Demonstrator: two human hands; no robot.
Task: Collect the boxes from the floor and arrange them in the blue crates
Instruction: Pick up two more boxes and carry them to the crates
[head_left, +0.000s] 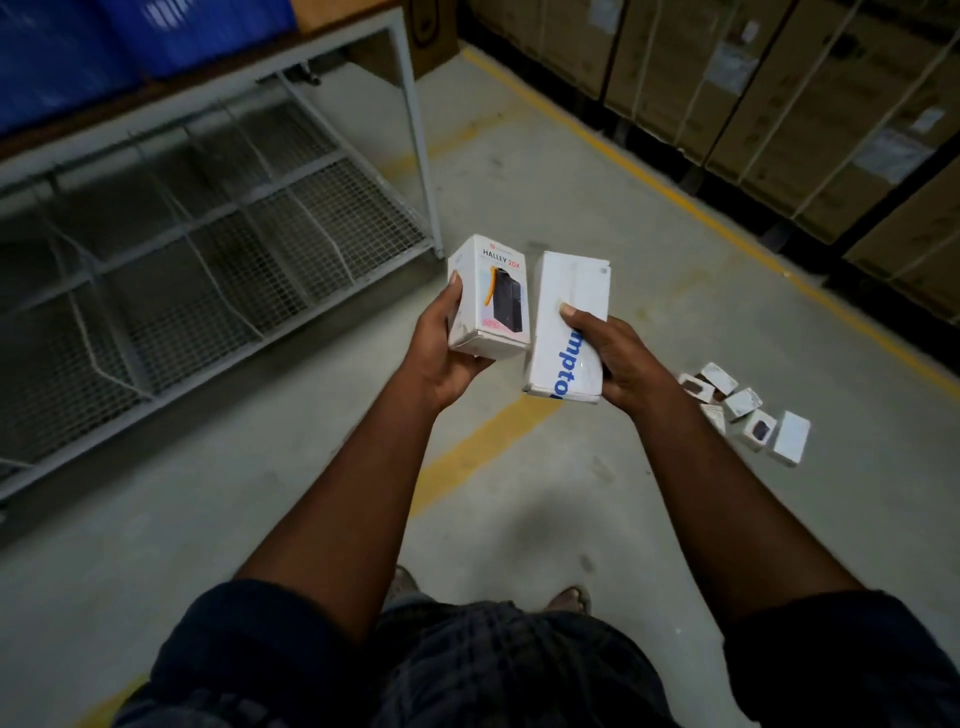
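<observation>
Left hand (447, 348) is curled round a power-bank box (488, 296), right hand (615, 356) round a long white box (569, 291).
Both are best carried level to the blue crates (78, 52), upper left; other boxes (743, 410) lie on the floor (519, 519).

A white power-bank box (488, 299) and a longer white box (569, 327) (blue lettering) are held up side by side; several small boxes (743, 402) lie clustered on the floor (571, 493); blurred blue crates (78, 47) sit upper left.

Both arms outstretched; left hand (441, 358) and right hand (621, 358) curled, gripping
</observation>
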